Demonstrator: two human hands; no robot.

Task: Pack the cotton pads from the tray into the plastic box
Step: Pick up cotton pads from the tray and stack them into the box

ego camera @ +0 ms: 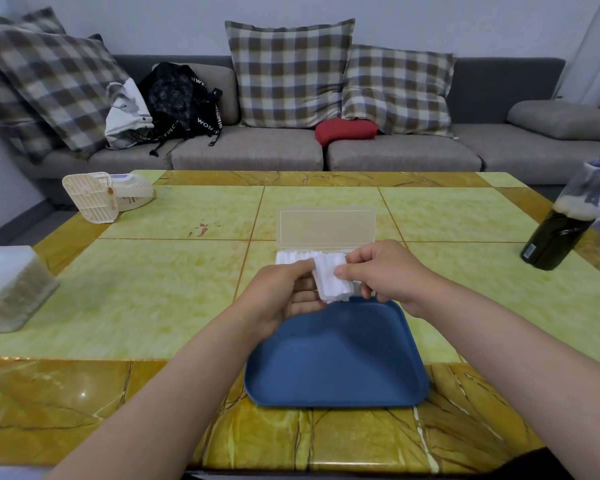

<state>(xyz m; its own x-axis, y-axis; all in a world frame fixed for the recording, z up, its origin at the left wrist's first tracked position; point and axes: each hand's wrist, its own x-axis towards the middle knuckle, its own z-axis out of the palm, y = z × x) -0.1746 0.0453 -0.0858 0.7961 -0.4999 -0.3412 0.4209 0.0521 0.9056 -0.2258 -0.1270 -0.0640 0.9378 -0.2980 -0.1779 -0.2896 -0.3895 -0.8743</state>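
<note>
Stack of cotton pads (pixel 333 279) is off the tray (pixel 336 368), held in the air over its far edge between both hands.

- The left hand (pixel 284 294) has its fingers curled under and round the stack's left side, clamped on it.
- The right hand (pixel 387 277) has its thumb on top and fingers tucked beneath, pinching the right side.
- The plastic box (pixel 326 228) sits just beyond the tray's far edge, hinged open.
- A row of packed pads (pixel 293 257) stands on edge inside the box. The part of the box behind the hands is hidden.

Handling, as judged:
- The pads are very light, soft and compressible.
- The stack has no stiffness of its own, so a one-point pinch would likely let it fan out or shed pads.
- The best hold is at both ends, pressing gently inward so it travels as one block.
- It should go in edge-down, next to the packed row.
- The box looks light too, and may skid away from the tray if pushed.
</note>
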